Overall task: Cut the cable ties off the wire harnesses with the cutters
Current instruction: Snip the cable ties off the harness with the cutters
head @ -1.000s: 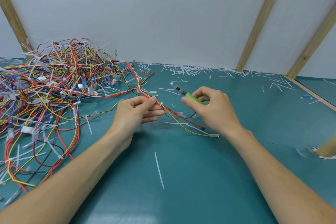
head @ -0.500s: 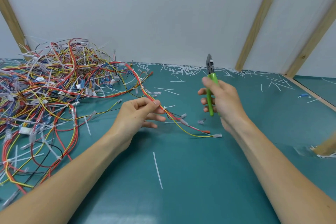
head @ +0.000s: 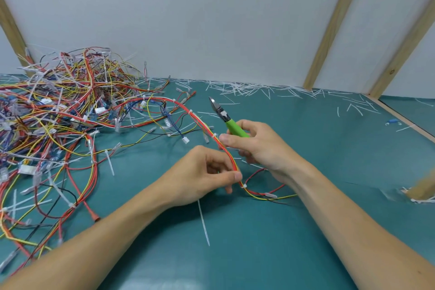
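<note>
We're lining up a cut: left hand [head: 207, 179] pinches the red-yellow wire harness [head: 226, 150] above the green mat [head: 306, 231]; right hand [head: 259, 146] grips the green-handled cutters [head: 226, 117], tips clear. Next: nose onto white cable tie [head: 214, 135], not wires.

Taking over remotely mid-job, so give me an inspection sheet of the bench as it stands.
Surface: teal mat.
Job's things: harness with ties on; green cutters, tip clear of it.
Clutter: cut ties along the wall; one loose tie near the arms.
Hands: left hand pinches the harness; right hand grips the cutters.
Cables: tangled pile at left.
Surroundings: white wall, wooden battens.
</note>
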Demonstrator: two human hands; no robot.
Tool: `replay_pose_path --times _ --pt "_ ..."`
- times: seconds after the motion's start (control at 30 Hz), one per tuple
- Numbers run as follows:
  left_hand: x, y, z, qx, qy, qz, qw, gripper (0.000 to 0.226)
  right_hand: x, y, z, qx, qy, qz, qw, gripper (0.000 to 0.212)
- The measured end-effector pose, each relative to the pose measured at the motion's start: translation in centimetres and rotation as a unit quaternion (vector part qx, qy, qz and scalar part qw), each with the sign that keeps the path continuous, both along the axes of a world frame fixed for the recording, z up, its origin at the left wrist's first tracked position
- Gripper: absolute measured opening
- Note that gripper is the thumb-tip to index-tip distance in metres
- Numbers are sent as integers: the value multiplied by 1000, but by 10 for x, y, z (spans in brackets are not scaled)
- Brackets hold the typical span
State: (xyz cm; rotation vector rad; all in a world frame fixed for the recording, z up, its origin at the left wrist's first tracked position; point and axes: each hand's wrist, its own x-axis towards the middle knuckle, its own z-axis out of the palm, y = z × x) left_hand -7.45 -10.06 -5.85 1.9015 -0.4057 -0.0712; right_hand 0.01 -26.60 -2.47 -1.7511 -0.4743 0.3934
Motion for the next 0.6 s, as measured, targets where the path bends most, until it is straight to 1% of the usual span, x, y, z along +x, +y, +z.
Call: replay_pose_path --times 0.17,0.3,0.4,0.53,0.6 --pt "1 2 -1 19 3 10 1000 17 -1 1 1 21 -20 5 1000 22" --pt "1 2 -2 28 -3 19 999 18 -1 -1 3 10 -12 3 1000 27" --pt "1 2 -3 37 -8 28 999 20 -3 1 0 22 -25 22 999 25" --pt "1 3 -1 39 -15 35 999 21 -4 2 0 46 -29 -2 999 24" --pt "1 5 1 35 -23 63 997 27 -4 -1 5 62 -34 -17 997 24"
